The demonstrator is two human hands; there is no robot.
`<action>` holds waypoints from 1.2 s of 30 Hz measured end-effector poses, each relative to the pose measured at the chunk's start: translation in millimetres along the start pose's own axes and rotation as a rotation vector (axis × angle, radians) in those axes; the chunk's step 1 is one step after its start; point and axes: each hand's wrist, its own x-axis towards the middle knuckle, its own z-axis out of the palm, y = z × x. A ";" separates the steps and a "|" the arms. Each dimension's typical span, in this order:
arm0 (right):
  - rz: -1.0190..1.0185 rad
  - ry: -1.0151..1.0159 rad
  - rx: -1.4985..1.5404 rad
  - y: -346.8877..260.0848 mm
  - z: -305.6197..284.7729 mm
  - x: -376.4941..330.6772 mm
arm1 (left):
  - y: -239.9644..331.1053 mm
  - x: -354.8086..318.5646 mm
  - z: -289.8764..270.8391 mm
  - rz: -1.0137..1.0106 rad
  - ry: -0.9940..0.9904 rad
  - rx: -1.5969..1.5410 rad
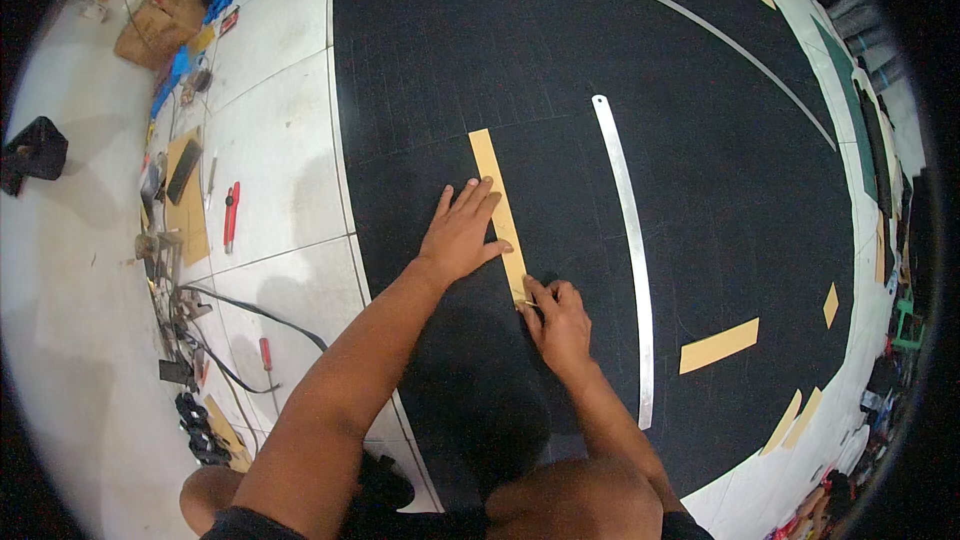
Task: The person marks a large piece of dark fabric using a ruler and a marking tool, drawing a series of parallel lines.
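A long, narrow tan cardboard strip point(508, 258) lies on a broad sheet of black fabric point(420, 160) spread over the tiled floor. My left hand point(466, 230) presses flat on the strip, its fingers spread along the left edge and over the middle. At the strip's near end, my right hand point(560, 325) is closed in a pinch around a thin, pale, stick-like tool point(529, 304). Only the tool's tip shows, close to the strip's edge; the rest is hidden by my fingers. Faint lines run across the black fabric.
Right of my hands lies a long metal ruler point(628, 240), with a thinner metal strip point(715, 30) beyond it. A wide tan card piece point(720, 345) rests nearer. On the left tiles are a red cutter knife point(231, 217), a red-handled screwdriver point(266, 354) and a black strap point(255, 310).
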 end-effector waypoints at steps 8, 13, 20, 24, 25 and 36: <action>0.001 -0.020 0.010 -0.4 5.0 -3.6 | -8.3 20.6 -31.3 -0.040 -0.164 0.052; 0.002 -0.037 -0.019 2.8 10.3 -4.0 | -20.5 23.7 -22.4 0.002 -0.095 -0.023; 0.062 0.008 0.015 -1.5 2.3 -3.0 | -31.4 20.3 -8.6 0.039 -0.034 0.009; 0.198 0.185 0.093 25.8 -10.0 -12.0 | -22.4 23.7 -5.0 0.025 0.004 0.004; 0.244 0.223 0.113 30.7 -14.9 -14.9 | -20.2 24.9 -6.0 0.027 0.008 0.019; 0.224 0.242 0.119 29.8 -2.7 -15.5 | -3.8 34.7 -4.6 -0.062 -0.053 0.121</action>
